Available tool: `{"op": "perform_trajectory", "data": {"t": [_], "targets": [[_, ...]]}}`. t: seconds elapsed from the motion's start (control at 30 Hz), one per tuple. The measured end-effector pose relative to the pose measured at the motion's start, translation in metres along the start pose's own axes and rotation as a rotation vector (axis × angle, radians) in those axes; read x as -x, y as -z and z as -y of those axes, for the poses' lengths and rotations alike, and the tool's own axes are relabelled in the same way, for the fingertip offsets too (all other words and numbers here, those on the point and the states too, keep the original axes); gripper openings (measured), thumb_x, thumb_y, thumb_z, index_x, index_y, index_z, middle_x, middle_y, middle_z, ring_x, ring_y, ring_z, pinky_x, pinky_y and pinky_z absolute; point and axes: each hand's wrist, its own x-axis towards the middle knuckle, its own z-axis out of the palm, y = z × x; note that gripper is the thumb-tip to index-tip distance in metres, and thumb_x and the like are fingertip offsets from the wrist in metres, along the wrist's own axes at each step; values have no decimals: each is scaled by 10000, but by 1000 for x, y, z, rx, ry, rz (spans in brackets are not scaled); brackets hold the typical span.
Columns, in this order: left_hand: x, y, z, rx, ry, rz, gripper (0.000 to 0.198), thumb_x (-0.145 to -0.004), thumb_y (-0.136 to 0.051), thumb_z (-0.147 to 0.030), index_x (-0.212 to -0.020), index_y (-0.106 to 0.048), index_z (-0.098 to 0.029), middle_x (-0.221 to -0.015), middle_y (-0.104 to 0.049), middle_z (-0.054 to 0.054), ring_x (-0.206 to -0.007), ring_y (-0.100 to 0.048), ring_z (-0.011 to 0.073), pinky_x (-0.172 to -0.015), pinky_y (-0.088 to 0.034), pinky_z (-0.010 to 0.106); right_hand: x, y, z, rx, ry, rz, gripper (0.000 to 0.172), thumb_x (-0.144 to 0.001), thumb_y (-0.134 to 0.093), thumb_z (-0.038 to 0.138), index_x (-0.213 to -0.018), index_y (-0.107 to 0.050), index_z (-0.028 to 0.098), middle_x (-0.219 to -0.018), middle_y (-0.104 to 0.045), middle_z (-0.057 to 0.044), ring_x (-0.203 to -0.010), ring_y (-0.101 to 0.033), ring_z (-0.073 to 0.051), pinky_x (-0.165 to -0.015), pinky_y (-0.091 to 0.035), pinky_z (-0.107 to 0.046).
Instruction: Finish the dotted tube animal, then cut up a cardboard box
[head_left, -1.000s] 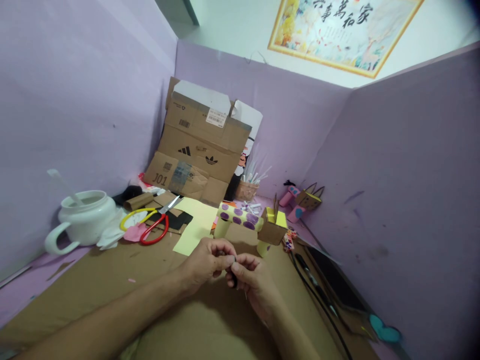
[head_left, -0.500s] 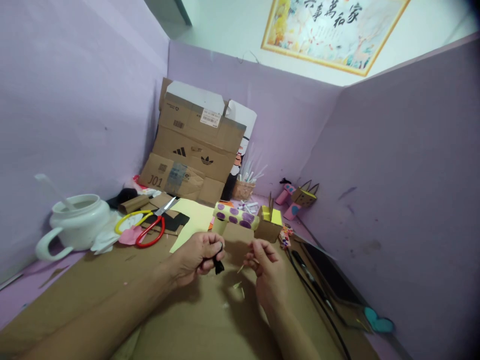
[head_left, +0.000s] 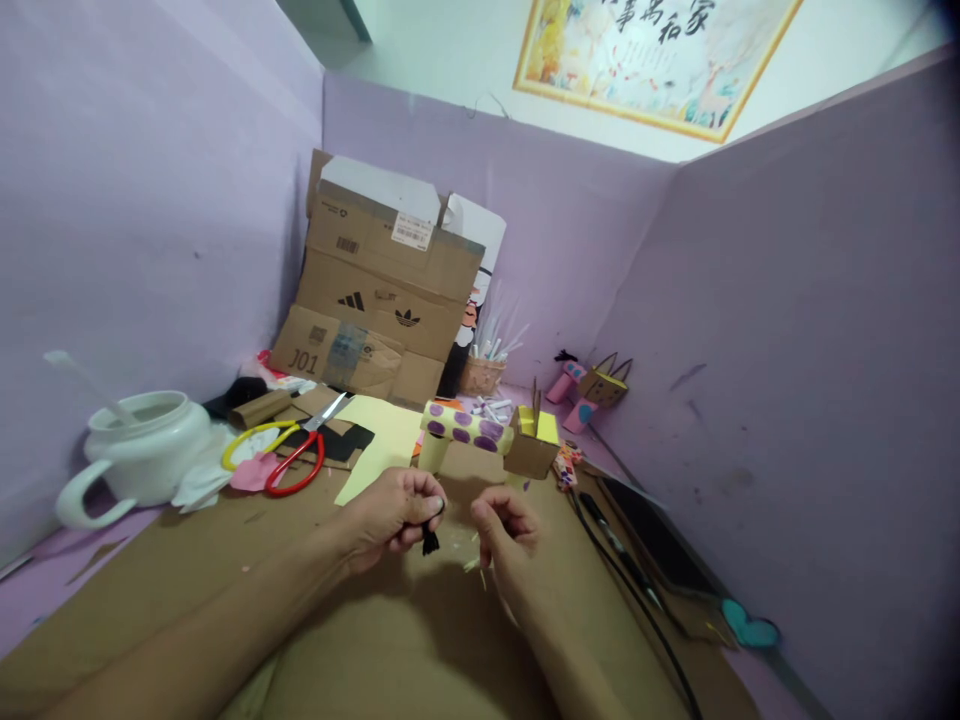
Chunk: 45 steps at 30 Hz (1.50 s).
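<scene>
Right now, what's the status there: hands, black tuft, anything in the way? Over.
Left hand: pinching black tuft. Right hand: apart, fingers curled, hold unclear. Tuft: loose end hanging down. Pale scraps beside right hand, spotted figure beyond.

The left grip hides part of the black tuft from us; whether the right grip pinches anything, we cannot tell. Between them, pale scraps look too small to identify. High above both, we lose the poster's top edge.

Left grip closed, right grip curled
</scene>
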Motion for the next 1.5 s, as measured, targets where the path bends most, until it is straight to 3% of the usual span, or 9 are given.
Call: {"op": "perform_trajectory", "data": {"t": [0.13, 0.27, 0.6, 0.9, 1.1, 1.2, 1.27, 1.33, 1.5], "targets": [[-1, 0, 3, 42, 44, 22, 256, -582, -655, -302, -677, -480, -143, -514, -538, -51, -313, -292, -1, -290, -140, 122, -2, -1, -2, 146, 149, 131, 227, -748, -635, 274, -972, -670, 267, -706, -545, 9, -531, -462, -92, -473, -375, -221], [-3, 1, 5, 57, 61, 23, 235, -576, -673, -275, -661, -511, -127, -507, -562, -32, -304, -314, 3, -272, -176, 117, -4, -4, -1, 152, 267, 134, 218, -733, -650, 204, -912, -705, 315, -687, -545, 0, -611, -496, -120, -543, -394, -240], [-9, 9, 10, 194, 181, 205, 202, -591, -719, -230, -654, -585, -93, -511, -583, -1, -296, -342, 7, -260, -184, 123, -4, -5, -1, 93, 258, 65, 86, -673, -705, 209, -721, -724, 278, -661, -566, 0, -589, -520, -124, -522, -394, -242], [-11, 5, 11, 218, 172, 168, 238, -599, -721, -264, -625, -543, -108, -515, -566, -12, -300, -315, -3, -278, -171, 125, -4, -7, -2, 240, 210, 47, 101, -717, -630, 195, -617, -634, 203, -621, -542, 11, -573, -483, -120, -527, -358, -238], [-9, 5, 7, -23, 80, 46, 285, -601, -707, -330, -742, -604, -105, -461, -518, -45, -333, -360, 33, -309, -222, 143, -5, -9, -4, 278, 227, 25, 108, -750, -566, 192, -647, -594, 200, -649, -521, 7, -610, -479, -128, -556, -358, -241], [-7, 2, 6, -207, -50, -48, 256, -610, -688, -257, -809, -640, -104, -515, -572, -22, -413, -450, 71, -399, -343, 180, -6, -8, -6, 180, 153, -4, 93, -730, -587, 230, -643, -591, 195, -637, -518, 11, -595, -465, -123, -535, -358, -233], [-4, -2, 6, -379, -258, -132, 193, -652, -653, -202, -827, -658, -121, -714, -661, 37, -619, -576, 129, -587, -447, 232, -8, -6, -7, 29, -18, 1, 125, -700, -625, 294, -646, -591, 186, -578, -492, 31, -507, -415, -99, -465, -334, -215], [1, -5, 8, -609, -506, -171, 187, -729, -583, -171, -898, -661, -148, -877, -664, 65, -813, -591, 166, -741, -442, 261, -8, -5, -7, -141, -194, 13, 196, -643, -677, 352, -652, -593, 174, -526, -464, 53, -429, -346, -68, -397, -290, -194], [8, -5, 15, -1121, -855, -114, 313, -837, -415, -141, -1092, -594, -171, -852, -604, 91, -755, -557, 167, -647, -414, 254, -8, -5, -6, -372, -365, 33, 261, -524, -763, 336, -594, -596, 148, -485, -477, 58, -387, -315, -35, -351, -255, -160]]}}
